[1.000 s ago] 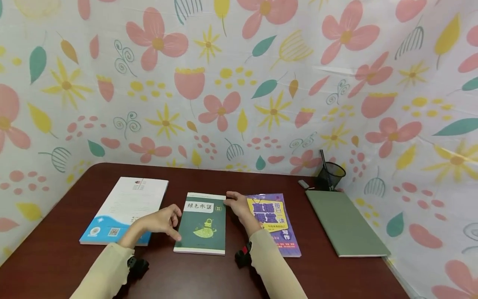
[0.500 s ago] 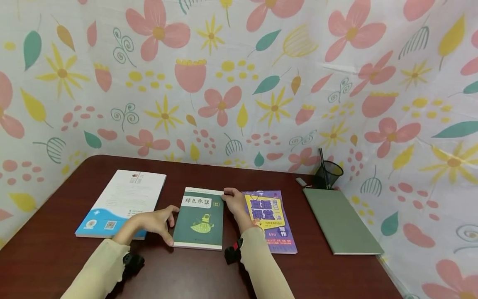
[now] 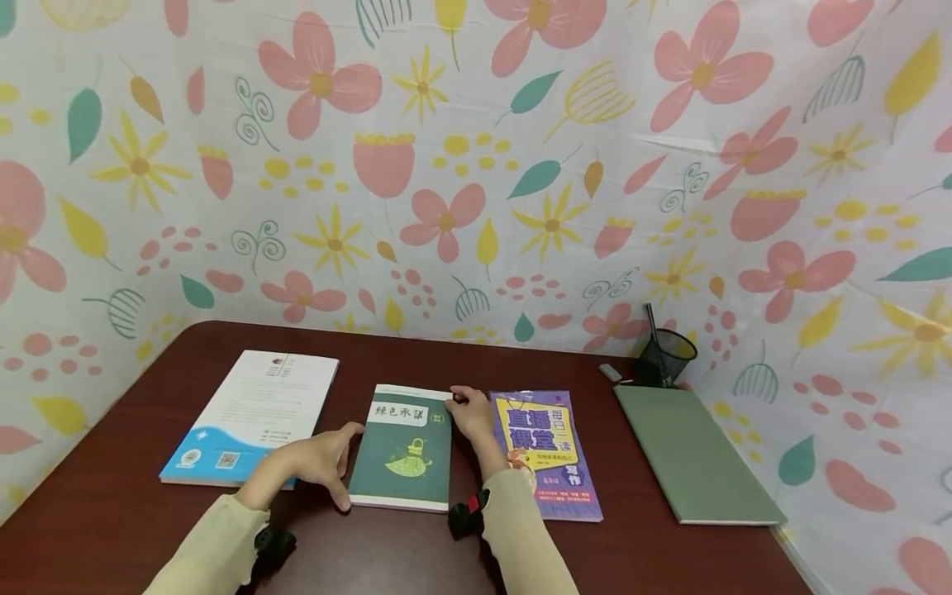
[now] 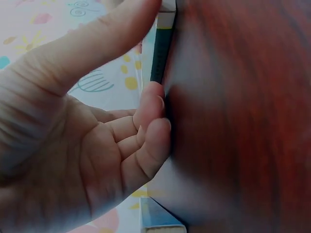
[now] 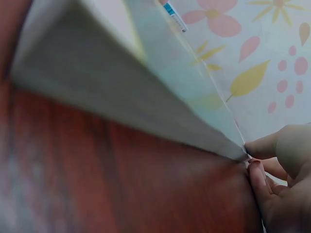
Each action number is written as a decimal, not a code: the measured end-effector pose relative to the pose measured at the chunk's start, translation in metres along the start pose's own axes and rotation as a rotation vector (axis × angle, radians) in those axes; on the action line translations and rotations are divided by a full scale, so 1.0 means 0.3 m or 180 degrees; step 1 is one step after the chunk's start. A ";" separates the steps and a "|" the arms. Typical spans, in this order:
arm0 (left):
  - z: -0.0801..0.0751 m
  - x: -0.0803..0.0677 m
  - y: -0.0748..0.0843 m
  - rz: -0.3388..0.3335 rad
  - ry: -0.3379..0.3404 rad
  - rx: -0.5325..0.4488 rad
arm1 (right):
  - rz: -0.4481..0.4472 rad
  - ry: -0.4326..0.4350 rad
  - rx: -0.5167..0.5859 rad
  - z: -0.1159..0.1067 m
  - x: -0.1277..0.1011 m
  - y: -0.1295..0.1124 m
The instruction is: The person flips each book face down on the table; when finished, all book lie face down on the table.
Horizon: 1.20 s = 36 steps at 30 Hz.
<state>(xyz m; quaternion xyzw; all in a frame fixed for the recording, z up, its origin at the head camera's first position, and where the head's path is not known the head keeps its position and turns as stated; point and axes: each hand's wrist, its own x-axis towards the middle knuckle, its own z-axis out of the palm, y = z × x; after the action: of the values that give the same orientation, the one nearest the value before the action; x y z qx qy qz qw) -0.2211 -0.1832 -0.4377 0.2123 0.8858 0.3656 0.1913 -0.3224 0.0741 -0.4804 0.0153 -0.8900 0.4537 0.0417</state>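
Green book [image 3: 402, 450], left hand [image 3: 320, 464] beside it, fingers spread; right hand [image 3: 472, 420], fingers pinching the far right corner

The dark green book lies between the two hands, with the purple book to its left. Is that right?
Not quite: the head view shows the purple book to the right of the dark green book, which does lie between the left hand and right hand.

Cream sleeves [image 3: 211, 541], black wrist cameras [image 3: 273, 552]

"綠色承諾" on green book [image 3: 402, 450]; "直播课堂", "每日一读", "写作" on purple book [image 3: 549, 456].
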 end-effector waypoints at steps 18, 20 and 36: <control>0.006 0.017 -0.023 0.0190 -0.0033 0.0052 | -0.0128 0.0025 -0.0348 -0.012 0.021 0.001; 0.005 0.018 -0.021 0.0200 -0.0023 0.0060 | -0.0084 0.0012 -0.0379 -0.012 0.019 -0.006; -0.019 0.020 -0.034 0.0384 -0.0029 -0.0069 | 0.0344 -0.0356 0.0769 -0.023 0.034 0.002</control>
<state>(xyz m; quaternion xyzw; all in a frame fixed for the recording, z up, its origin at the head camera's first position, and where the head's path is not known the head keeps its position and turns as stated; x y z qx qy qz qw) -0.2314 -0.1898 -0.4423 0.2649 0.8665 0.3851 0.1752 -0.3323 0.0801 -0.4760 -0.0024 -0.8294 0.5576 -0.0346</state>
